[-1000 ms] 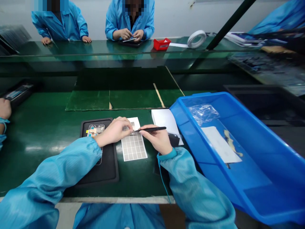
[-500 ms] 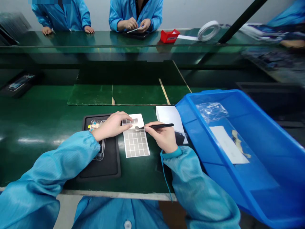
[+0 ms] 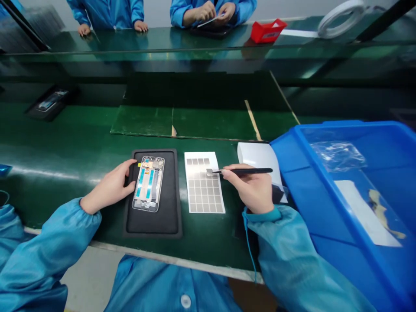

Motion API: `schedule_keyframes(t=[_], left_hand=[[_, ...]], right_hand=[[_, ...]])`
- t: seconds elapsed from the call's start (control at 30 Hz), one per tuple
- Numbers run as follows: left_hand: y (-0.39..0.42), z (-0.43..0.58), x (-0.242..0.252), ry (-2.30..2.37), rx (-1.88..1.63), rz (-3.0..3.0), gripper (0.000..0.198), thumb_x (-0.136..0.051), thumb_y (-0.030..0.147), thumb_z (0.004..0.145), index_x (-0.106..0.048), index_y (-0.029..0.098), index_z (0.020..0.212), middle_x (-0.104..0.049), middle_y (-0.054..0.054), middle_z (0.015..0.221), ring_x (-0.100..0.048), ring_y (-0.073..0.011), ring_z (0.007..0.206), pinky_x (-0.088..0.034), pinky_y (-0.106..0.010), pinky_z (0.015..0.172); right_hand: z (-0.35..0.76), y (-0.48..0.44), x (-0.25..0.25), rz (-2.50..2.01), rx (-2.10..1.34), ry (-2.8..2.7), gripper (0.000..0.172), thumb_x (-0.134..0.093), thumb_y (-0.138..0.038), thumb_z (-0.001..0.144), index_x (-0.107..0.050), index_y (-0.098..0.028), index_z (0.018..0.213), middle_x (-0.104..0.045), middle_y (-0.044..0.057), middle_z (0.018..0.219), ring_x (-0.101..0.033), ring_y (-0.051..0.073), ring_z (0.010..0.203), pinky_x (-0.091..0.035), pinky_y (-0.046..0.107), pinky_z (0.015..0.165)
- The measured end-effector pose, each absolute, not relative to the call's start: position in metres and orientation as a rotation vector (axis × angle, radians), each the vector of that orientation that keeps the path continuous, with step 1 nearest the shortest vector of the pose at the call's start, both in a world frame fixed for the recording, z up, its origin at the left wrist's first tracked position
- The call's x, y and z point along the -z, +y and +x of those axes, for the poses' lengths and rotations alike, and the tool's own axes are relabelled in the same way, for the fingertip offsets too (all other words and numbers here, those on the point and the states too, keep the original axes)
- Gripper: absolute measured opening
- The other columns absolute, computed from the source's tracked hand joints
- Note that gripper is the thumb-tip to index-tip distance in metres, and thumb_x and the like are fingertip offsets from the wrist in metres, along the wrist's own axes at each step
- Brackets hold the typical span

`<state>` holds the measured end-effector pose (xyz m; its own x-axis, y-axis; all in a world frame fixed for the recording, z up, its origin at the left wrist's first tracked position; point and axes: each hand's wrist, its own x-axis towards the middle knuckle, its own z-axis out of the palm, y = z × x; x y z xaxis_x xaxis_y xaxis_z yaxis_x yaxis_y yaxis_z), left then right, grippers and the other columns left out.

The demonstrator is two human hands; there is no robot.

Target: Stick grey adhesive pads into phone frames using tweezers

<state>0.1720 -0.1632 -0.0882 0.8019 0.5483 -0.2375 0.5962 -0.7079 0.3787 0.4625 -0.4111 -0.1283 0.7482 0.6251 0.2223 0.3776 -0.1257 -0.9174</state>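
Note:
My right hand (image 3: 255, 190) is closed around black tweezers (image 3: 250, 171). At their tip is a small grey square sticker (image 3: 211, 172), above a white sheet of grey square stickers (image 3: 204, 197). Left of the sheet lies a black tray (image 3: 170, 195) holding an opened phone (image 3: 148, 184) with its inner parts and blue strips showing. My left hand (image 3: 110, 186) rests at the tray's left edge, thumb and fingers apart, the fingertips close to the phone. A yellow tab (image 3: 139, 164) sticks out at the phone's upper left.
A large blue bin (image 3: 292, 160) on the right holds clear plastic and paper. Beside it lies a curled white sheet (image 3: 260, 156). Farther left is another tray with a phone (image 3: 52, 102). Across the bench, two people in blue coats are near a red box (image 3: 268, 31) and a white roll (image 3: 341, 19).
My left hand has moved left, off the sticker sheet to the tray's edge, uncovering the phone. My right hand still holds the tweezers over the sheet. The view has shifted.

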Motion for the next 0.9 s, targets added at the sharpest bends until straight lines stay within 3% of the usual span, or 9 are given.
schedule_keyframes(t=[0.13,0.23,0.43,0.63,0.9], left_hand=[[-0.182,0.169,0.090,0.710,0.133,2.526,0.074,-0.058,0.035,0.083,-0.027,0.022,0.149,-0.052,-0.011,0.127,-0.058,-0.0245,0.106,-0.050,-0.036,0.088],[-0.198,0.171,0.090,0.641,0.165,2.506,0.079,-0.064,0.039,0.080,-0.028,0.022,0.149,-0.051,-0.011,0.126,-0.055,-0.0278,0.113,-0.048,-0.042,0.097],[-0.217,0.177,0.088,0.591,0.168,2.608,0.084,-0.072,0.043,0.077,-0.031,0.018,0.147,-0.051,-0.012,0.118,-0.054,-0.0290,0.103,-0.050,-0.043,0.088],[-0.224,0.191,0.088,0.284,0.060,2.996,0.048,-0.049,0.041,0.097,-0.047,0.018,0.139,-0.054,-0.011,0.103,-0.050,-0.0264,0.090,-0.043,-0.039,0.073],[-0.223,0.197,0.098,0.171,0.034,3.104,0.049,-0.043,0.044,0.099,-0.050,0.016,0.139,-0.056,-0.010,0.097,-0.049,-0.0259,0.086,-0.036,-0.039,0.069]], right_hand=[[0.453,-0.409,0.122,-1.768,-0.280,-0.733,0.023,-0.079,-0.042,0.078,-0.074,-0.021,0.085,-0.073,0.004,0.076,-0.069,0.023,0.067,-0.060,0.038,0.066],[0.434,-0.403,0.114,-1.775,-0.319,-0.719,0.024,-0.080,-0.042,0.077,-0.074,-0.020,0.085,-0.073,0.005,0.078,-0.069,0.023,0.069,-0.060,0.038,0.067],[0.391,-0.380,0.103,-1.747,-0.478,-0.810,0.018,-0.076,-0.038,0.082,-0.072,-0.020,0.079,-0.073,0.006,0.082,-0.070,0.023,0.073,-0.060,0.035,0.068],[0.375,-0.359,0.108,-1.723,-0.538,-0.737,0.023,-0.074,-0.042,0.082,-0.070,-0.020,0.081,-0.073,0.006,0.083,-0.070,0.021,0.070,-0.061,0.033,0.064],[0.368,-0.348,0.114,-1.685,-0.553,-0.722,0.021,-0.074,-0.042,0.082,-0.070,-0.021,0.083,-0.072,0.004,0.080,-0.068,0.018,0.066,-0.058,0.029,0.057]])
